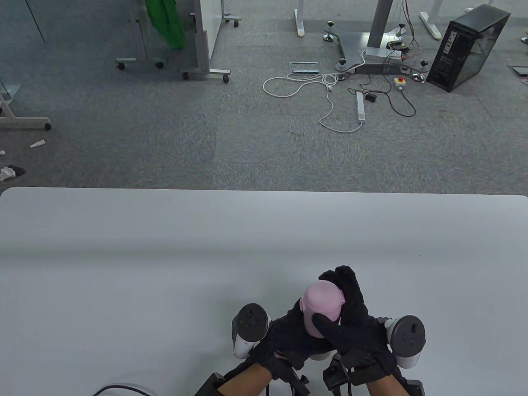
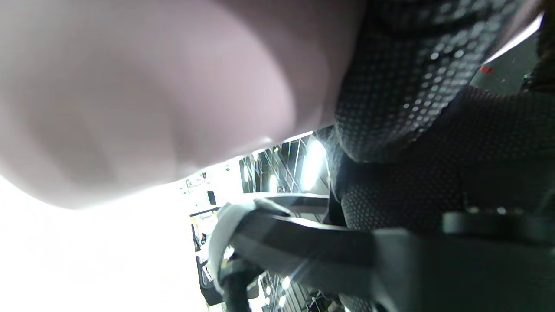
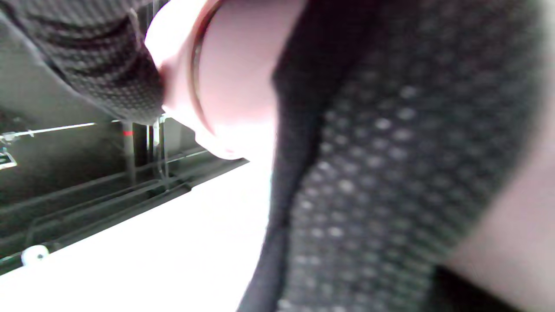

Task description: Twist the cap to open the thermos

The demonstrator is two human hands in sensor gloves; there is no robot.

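Right hand (image 1: 350, 326) wrapped round pink cap (image 1: 323, 303), thumb across near side, fingers curled over far side. Left hand (image 1: 288, 334) grips thermos (image 1: 313, 328) body just below, mostly hidden. Thermos upright near front edge of white table (image 1: 165, 268), between both trackers. Cap looks seated, no gap seen. Judging: grip set, twist-off not yet done, cap removal remains.

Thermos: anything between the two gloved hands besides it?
No. Table view shows only the pink thermos between left hand and right hand; both grip it.
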